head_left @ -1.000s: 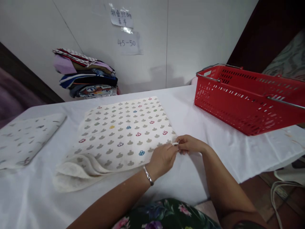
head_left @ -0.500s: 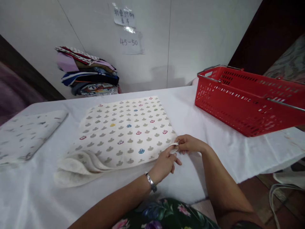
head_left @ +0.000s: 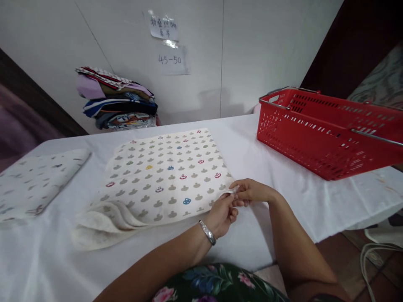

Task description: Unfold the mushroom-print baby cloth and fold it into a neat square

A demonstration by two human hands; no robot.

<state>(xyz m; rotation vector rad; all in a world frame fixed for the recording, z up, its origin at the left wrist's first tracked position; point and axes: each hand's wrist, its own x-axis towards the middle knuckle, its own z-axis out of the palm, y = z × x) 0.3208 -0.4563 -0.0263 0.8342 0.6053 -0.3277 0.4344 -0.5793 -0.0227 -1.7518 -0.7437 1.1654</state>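
A cream cloth [head_left: 170,176] printed with small mushrooms lies folded in layers in front of me. At its near left corner the layers curl up and stand apart. Both hands meet at the near right corner. My left hand [head_left: 222,213], with a silver bangle on the wrist, pinches the corner edge between thumb and fingers. From the right, my right hand [head_left: 250,191] also has its fingers closed on that corner, touching the left fingertips. The exact grip of the fingertips is partly hidden.
A white-covered table [head_left: 248,155] carries everything. Another folded printed cloth [head_left: 40,180] lies at the left. Folded fabrics [head_left: 119,98] are stacked at the back left by the wall. A red basket [head_left: 315,134] with metal handles stands at the right.
My left hand has moved slightly right, closer to the right hand, and its fingers have curled in more. The cloth stays in the same place.
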